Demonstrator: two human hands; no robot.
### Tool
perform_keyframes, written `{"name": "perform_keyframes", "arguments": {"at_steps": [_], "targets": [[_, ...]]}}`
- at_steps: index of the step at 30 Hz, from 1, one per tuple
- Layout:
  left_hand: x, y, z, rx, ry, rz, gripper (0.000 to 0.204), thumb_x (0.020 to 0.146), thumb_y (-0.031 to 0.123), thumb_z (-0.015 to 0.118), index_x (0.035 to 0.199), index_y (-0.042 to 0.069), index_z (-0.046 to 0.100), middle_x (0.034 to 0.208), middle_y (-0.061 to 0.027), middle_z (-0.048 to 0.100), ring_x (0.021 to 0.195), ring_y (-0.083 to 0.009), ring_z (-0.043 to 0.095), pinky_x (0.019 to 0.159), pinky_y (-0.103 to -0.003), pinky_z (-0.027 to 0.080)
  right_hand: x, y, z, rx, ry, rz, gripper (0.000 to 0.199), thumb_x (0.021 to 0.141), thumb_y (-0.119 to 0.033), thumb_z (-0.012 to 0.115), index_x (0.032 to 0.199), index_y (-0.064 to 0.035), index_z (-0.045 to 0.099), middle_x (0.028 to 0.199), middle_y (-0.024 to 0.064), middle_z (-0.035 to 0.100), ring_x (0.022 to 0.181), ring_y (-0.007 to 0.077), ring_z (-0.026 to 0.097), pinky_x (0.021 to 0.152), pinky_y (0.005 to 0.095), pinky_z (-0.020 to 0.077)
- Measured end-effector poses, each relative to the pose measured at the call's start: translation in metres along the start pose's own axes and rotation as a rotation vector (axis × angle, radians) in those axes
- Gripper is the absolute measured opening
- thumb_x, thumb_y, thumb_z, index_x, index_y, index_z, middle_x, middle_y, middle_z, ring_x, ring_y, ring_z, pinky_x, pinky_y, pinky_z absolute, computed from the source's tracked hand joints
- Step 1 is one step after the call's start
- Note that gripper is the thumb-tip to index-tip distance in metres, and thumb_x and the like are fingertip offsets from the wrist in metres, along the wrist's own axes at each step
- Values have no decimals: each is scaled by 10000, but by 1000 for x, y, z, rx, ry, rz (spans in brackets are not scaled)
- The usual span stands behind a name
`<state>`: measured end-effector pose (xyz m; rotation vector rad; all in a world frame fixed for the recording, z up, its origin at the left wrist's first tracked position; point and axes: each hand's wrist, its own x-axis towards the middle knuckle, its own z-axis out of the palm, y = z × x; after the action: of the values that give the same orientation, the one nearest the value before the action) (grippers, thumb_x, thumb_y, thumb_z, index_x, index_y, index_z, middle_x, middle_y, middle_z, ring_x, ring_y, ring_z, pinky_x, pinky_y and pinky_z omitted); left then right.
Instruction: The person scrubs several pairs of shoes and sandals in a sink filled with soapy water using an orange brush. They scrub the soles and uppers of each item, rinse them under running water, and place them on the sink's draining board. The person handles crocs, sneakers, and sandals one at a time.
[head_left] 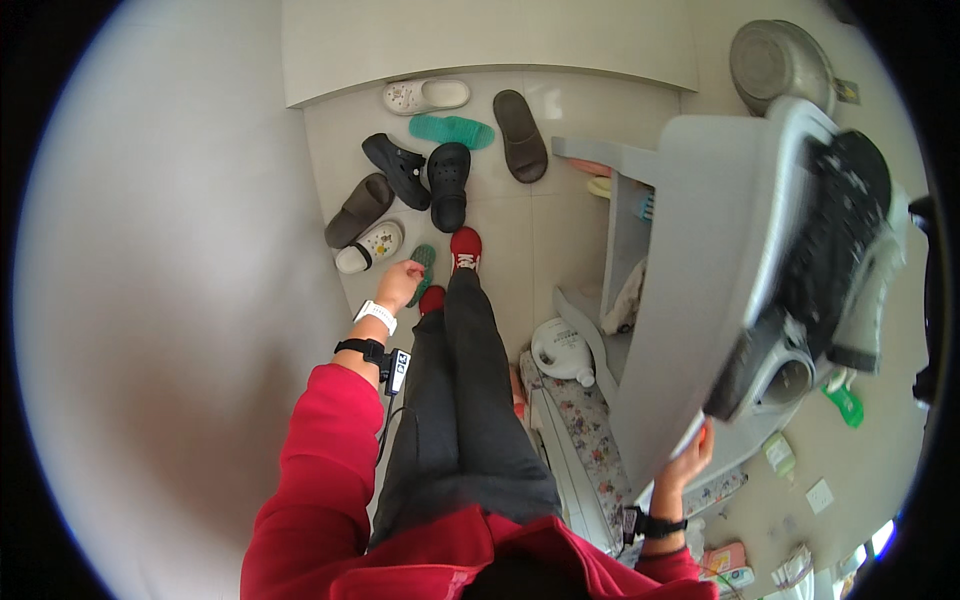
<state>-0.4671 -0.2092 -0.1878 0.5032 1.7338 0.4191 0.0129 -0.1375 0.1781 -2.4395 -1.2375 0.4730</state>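
My left hand (402,283) is stretched out low over the floor, its fingers curled together in front of a green slipper (426,258). The hand covers part of that slipper, and whether the fingers touch it cannot be made out. On the other side, my right hand (688,458) grips the lower edge of a grey plastic rack (690,270). Black shoes (835,220) rest on the rack's top. Just beyond my left hand lie a white clog (370,247), a brown slide (360,208) and black clogs (449,185).
Farther off on the tiles are a teal slipper (452,131), another white clog (426,96) and a brown slide (520,135). A metal pot (780,65) is at the far right. Beside the rack stands a white jug (562,350). My red shoes (465,248) are near the slippers.
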Motion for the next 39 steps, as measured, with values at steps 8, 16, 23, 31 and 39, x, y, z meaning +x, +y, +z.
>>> {"name": "perform_keyframes", "arguments": {"at_steps": [8,16,23,31,39], "targets": [[183,25,-12,657,423,339,223,881,78,561,1054,44,695,1119,-140,674,1021,-354,633,843,-455,511,-1,-8,6,286,-21,279,287,999,-196,508,1200,-12,597,1081,80,662,902,174,630,779,329,529],[297,30,-17,1145,343,363,488,844,279,685,1269,56,598,1325,-151,582,1326,-285,465,1117,-478,291,8,-10,36,172,39,309,289,1002,-183,506,1214,-9,599,1099,87,662,914,176,631,785,328,530],[252,13,-32,1318,-179,390,330,733,272,702,1019,109,685,980,-129,705,891,-285,678,854,-399,453,0,-14,13,137,43,325,292,1005,-171,505,1227,-7,600,1114,94,661,924,177,632,790,326,530],[232,10,25,1272,53,219,917,691,701,695,1168,-71,567,912,-168,721,938,-290,683,1100,-452,275,0,-8,7,124,55,312,296,1008,-158,504,1242,-4,601,1132,102,660,936,179,633,795,324,530],[249,4,49,1220,268,290,310,788,212,668,993,-10,597,739,-108,712,681,-248,699,828,-371,423,-2,5,-6,134,51,253,301,1011,-144,502,1257,-1,602,1149,110,660,948,181,634,801,323,531]]}}
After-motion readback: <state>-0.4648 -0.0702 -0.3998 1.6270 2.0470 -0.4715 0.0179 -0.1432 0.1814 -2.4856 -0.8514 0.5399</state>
